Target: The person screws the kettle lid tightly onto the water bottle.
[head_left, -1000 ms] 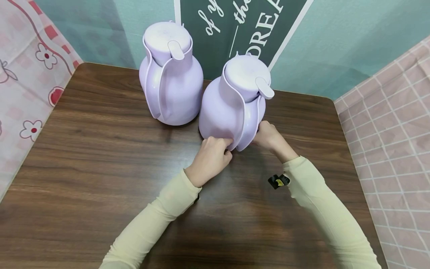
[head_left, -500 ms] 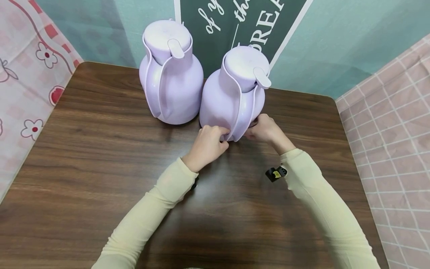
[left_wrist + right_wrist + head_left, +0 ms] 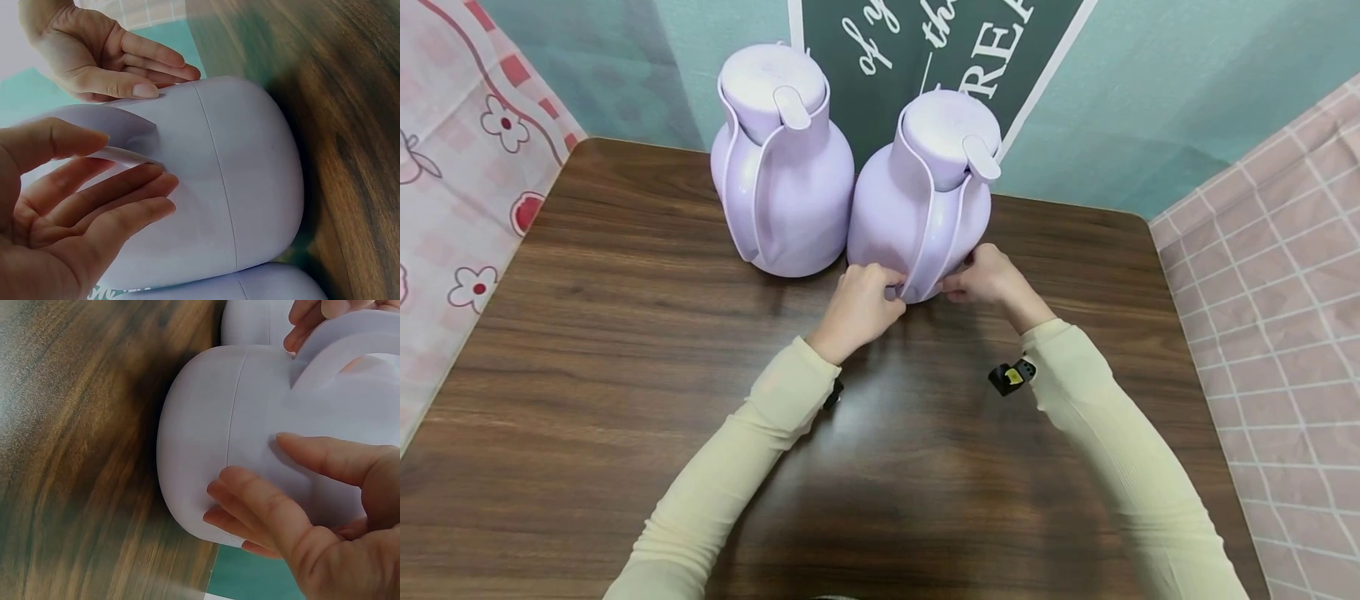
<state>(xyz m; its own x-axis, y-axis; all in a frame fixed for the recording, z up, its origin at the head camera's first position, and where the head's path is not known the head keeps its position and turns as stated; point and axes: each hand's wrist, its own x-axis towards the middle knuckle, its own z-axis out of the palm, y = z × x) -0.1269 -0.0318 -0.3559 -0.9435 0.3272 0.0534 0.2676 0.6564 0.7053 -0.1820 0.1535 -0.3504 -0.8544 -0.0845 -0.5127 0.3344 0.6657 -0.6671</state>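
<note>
Two lavender thermos jugs stand side by side, each with a lid lever and a long handle. My left hand point(image 3: 859, 307) is at the handle of the right thermos jug point(image 3: 883, 208); in the left wrist view its thumb and fingers point(image 3: 147, 178) pinch the handle's edge. On the jug's other side, my right hand point(image 3: 988, 279) rests its fairly straight fingers point(image 3: 256, 490) against the lower body, thumb spread apart from them. The left thermos jug point(image 3: 808, 192) stands close beside it, touched by neither hand.
The jugs stand on a dark wooden table point(image 3: 625, 375) near its back edge. Behind them are a teal wall point(image 3: 1120, 83) and a green sign point(image 3: 865, 100) with white lettering. Pink tiled covering point(image 3: 1285, 292) borders the right, flowered cloth point(image 3: 467, 208) the left.
The right jug has moved back toward the wall and turned, its handle end swinging left. Both hands have travelled back with it. The left jug has stayed in place.
</note>
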